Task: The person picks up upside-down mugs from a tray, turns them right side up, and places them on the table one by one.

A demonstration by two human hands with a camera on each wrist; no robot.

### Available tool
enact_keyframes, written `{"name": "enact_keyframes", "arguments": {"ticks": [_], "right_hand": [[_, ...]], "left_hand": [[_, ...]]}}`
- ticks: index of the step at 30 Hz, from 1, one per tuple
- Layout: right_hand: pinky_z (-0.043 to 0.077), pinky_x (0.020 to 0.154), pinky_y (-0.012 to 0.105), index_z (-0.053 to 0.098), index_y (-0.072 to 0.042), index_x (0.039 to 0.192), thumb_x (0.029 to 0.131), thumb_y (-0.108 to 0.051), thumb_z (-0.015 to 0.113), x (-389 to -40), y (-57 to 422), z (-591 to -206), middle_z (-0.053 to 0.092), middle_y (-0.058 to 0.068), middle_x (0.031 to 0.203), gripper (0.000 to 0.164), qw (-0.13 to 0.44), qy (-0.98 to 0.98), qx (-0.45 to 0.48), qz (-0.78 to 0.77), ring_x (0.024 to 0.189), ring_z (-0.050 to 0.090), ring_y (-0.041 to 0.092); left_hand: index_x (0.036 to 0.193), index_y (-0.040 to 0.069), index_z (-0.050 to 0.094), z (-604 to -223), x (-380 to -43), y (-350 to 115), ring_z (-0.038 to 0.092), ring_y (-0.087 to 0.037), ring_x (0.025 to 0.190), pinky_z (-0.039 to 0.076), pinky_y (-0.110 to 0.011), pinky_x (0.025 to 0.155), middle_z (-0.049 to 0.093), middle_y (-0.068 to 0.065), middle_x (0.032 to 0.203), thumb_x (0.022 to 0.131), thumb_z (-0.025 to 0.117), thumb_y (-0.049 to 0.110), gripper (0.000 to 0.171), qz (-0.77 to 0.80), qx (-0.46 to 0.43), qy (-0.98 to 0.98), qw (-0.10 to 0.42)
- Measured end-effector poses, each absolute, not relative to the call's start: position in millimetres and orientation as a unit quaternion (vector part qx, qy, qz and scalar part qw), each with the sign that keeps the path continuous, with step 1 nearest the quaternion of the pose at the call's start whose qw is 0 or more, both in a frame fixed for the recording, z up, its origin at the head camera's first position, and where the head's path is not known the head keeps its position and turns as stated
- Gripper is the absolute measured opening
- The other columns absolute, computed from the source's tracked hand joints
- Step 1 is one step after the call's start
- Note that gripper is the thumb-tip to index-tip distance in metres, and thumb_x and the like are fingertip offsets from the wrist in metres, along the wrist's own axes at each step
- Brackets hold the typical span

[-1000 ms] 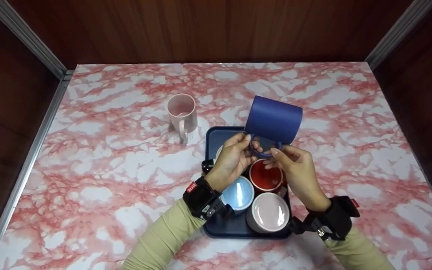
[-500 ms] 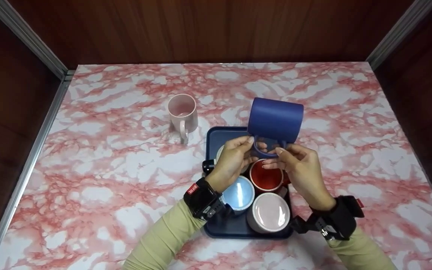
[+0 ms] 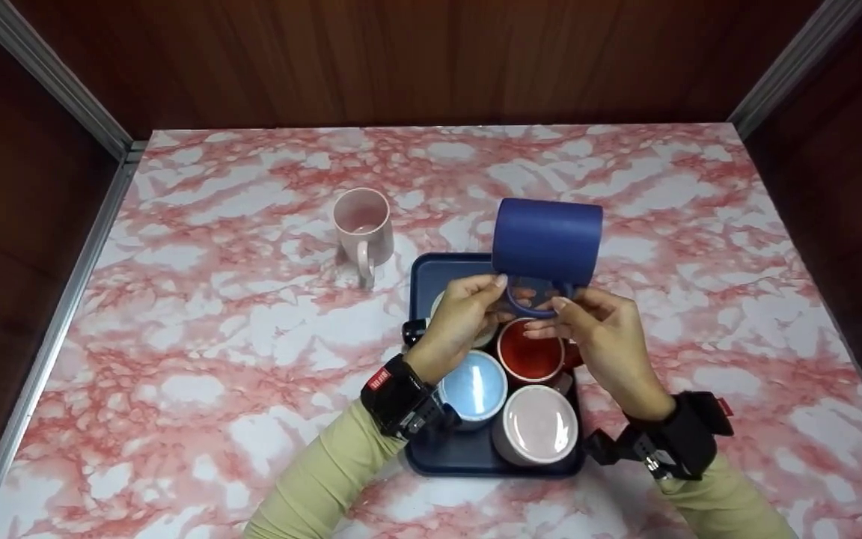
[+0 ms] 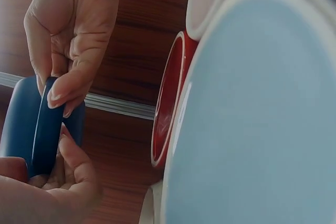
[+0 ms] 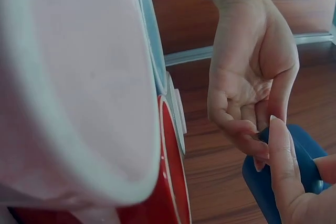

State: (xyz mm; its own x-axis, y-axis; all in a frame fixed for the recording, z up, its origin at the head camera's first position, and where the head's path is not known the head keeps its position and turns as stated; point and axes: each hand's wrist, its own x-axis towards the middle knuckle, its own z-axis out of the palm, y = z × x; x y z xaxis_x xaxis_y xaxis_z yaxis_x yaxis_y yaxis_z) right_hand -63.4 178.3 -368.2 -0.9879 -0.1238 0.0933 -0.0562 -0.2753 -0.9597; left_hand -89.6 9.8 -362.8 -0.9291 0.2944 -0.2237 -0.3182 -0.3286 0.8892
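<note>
A blue mug is held up on its side above the far part of a dark blue tray, handle toward the person. My left hand pinches the left end of the handle between thumb and fingers. At the handle's right end, my right hand grips it with thumb and curled fingers. In the left wrist view both hands meet on the handle of the blue mug. Below the hands, on the tray, stand a red mug, a light blue mug and a pale pink mug.
A pink mug stands upright on the marbled table, left of the tray. A whitish mug on the tray is mostly hidden by the left hand, with a black part jutting past the tray's left edge. Wood-patterned walls enclose the table.
The blue mug has turned from a slant to nearly level and moved slightly toward the person. My right hand has shifted a little to the right, still holding the handle.
</note>
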Motion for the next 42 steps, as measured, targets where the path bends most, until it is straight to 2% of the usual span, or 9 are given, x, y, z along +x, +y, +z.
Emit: {"name": "enact_keyframes", "arguments": {"ticks": [4, 9, 15, 18, 25, 28, 30, 35, 42], "right_hand": [[0.051, 0.069, 0.048, 0.054, 0.020, 0.101, 0.089, 0.007, 0.050, -62, 175, -358, 0.059, 0.033, 0.093, 0.019, 0.015, 0.628, -0.050, -0.776, 0.070, 0.062, 0.043], [0.051, 0.068, 0.047, 0.054, 0.021, 0.093, 0.089, 0.008, 0.050, -63, 175, -354, 0.060, 0.028, 0.085, 0.014, 0.016, 0.630, -0.057, -0.774, 0.067, 0.063, 0.039], [0.051, 0.066, 0.046, 0.053, 0.021, 0.095, 0.089, 0.007, 0.051, -66, 176, -351, 0.061, 0.026, 0.084, 0.016, 0.021, 0.637, -0.060, -0.768, 0.065, 0.064, 0.035], [0.051, 0.065, 0.046, 0.056, 0.018, 0.094, 0.088, 0.007, 0.052, -69, 177, -350, 0.062, 0.026, 0.083, 0.013, 0.017, 0.645, -0.052, -0.762, 0.064, 0.065, 0.035], [0.051, 0.065, 0.047, 0.056, 0.018, 0.095, 0.088, 0.009, 0.050, -75, 178, -347, 0.060, 0.029, 0.084, 0.012, 0.023, 0.654, -0.053, -0.754, 0.065, 0.065, 0.034], [0.051, 0.066, 0.047, 0.056, 0.018, 0.094, 0.088, 0.010, 0.049, -78, 178, -346, 0.057, 0.033, 0.086, 0.012, 0.027, 0.657, -0.054, -0.752, 0.066, 0.065, 0.034], [0.051, 0.066, 0.046, 0.056, 0.017, 0.094, 0.088, 0.009, 0.049, -81, 177, -346, 0.056, 0.035, 0.087, 0.012, 0.030, 0.661, -0.055, -0.748, 0.066, 0.065, 0.034], [0.052, 0.066, 0.046, 0.055, 0.019, 0.091, 0.088, 0.007, 0.050, -88, 172, -346, 0.057, 0.032, 0.085, 0.013, 0.043, 0.675, -0.062, -0.734, 0.067, 0.065, 0.035], [0.052, 0.067, 0.044, 0.055, 0.017, 0.091, 0.090, 0.004, 0.051, -99, 167, -345, 0.060, 0.026, 0.083, 0.014, 0.073, 0.690, -0.064, -0.717, 0.068, 0.065, 0.033]], "left_hand": [[0.106, -0.015, 0.058, -361, -90, 6, 0.060, -0.009, 0.070, 0.049, -0.023, 0.069, 0.067, -0.018, 0.092, 0.096, 0.046, 0.008, 0.028, 0.811, 0.001, 0.560, 0.171], [0.101, -0.019, 0.058, -359, -91, -2, 0.060, -0.012, 0.070, 0.051, -0.027, 0.071, 0.066, -0.013, 0.083, 0.094, 0.048, 0.006, 0.027, 0.801, 0.009, 0.581, 0.145], [0.108, -0.015, 0.057, -356, -93, -14, 0.065, -0.022, 0.086, 0.049, -0.036, 0.080, 0.064, -0.023, 0.098, 0.095, 0.047, 0.008, 0.028, 0.794, 0.017, 0.591, 0.141], [0.110, -0.013, 0.057, -355, -94, -23, 0.064, -0.024, 0.091, 0.048, -0.035, 0.081, 0.064, -0.023, 0.101, 0.096, 0.045, 0.009, 0.029, 0.791, 0.027, 0.598, 0.130], [0.107, -0.013, 0.058, -357, -97, -43, 0.060, -0.031, 0.098, 0.045, -0.043, 0.085, 0.064, -0.022, 0.102, 0.096, 0.045, 0.009, 0.028, 0.792, 0.027, 0.604, 0.080], [0.105, -0.013, 0.059, -361, -98, -51, 0.060, -0.032, 0.099, 0.045, -0.042, 0.084, 0.064, -0.020, 0.101, 0.096, 0.045, 0.009, 0.027, 0.789, 0.012, 0.611, 0.061], [0.105, -0.013, 0.058, -364, -98, -56, 0.060, -0.030, 0.098, 0.047, -0.037, 0.081, 0.065, -0.019, 0.101, 0.096, 0.046, 0.010, 0.027, 0.784, -0.001, 0.618, 0.054], [0.106, -0.010, 0.058, -372, -96, -69, 0.059, -0.030, 0.099, 0.046, -0.029, 0.077, 0.064, -0.018, 0.103, 0.096, 0.046, 0.011, 0.026, 0.773, -0.035, 0.632, 0.051], [0.108, -0.008, 0.058, -387, -93, -84, 0.058, -0.030, 0.102, 0.044, -0.034, 0.082, 0.061, -0.021, 0.108, 0.096, 0.046, 0.011, 0.025, 0.766, -0.074, 0.636, 0.055]]}}
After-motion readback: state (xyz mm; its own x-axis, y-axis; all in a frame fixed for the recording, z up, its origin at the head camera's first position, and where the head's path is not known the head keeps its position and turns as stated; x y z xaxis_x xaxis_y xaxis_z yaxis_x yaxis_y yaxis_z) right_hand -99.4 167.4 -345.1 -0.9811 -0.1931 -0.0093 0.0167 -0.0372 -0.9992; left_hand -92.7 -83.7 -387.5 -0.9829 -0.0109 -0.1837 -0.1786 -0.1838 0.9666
